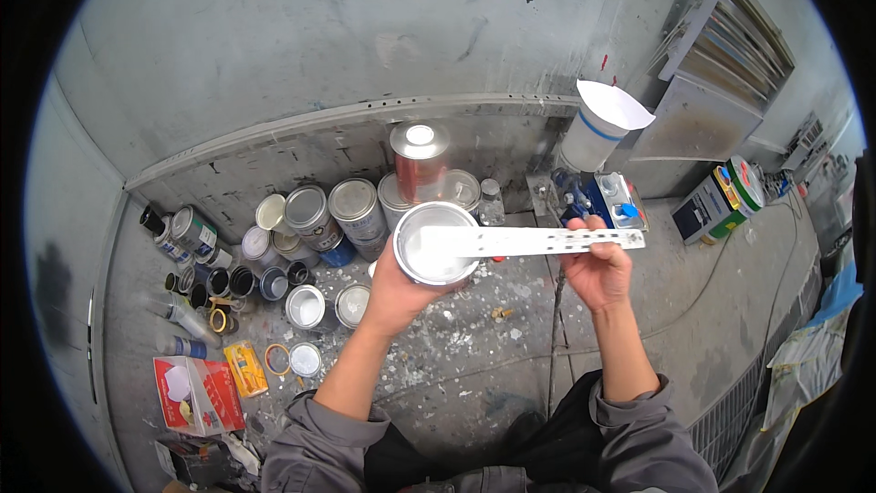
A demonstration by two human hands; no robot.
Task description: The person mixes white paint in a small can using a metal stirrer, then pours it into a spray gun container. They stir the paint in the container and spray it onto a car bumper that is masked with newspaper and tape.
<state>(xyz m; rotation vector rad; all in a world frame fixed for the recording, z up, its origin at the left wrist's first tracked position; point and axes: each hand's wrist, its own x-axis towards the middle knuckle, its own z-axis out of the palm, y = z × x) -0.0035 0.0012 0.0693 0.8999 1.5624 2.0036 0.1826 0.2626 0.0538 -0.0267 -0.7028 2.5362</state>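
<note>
My left hand (399,295) is wrapped round a paint can (438,205), which I hold up off the floor near the middle of the view. White paint (415,253) shows inside its rim. Between the fingers and thumb of my right hand (599,279) is one end of a long, flat stirring stick (538,240), pierced with holes along its length. The stick lies level, and its white-coated far end is over the mouth of the can. Whether that end touches the paint or the rim I cannot tell.
Several paint cans (354,199) stand along the wall, with a reddish metal can (421,163) behind mine. Open white pots (306,307) and a red box (205,399) are at left. A spray gun (575,197) with a paper-topped cup (591,139), a rectangular tin (707,210) and a cable (721,274) are at right.
</note>
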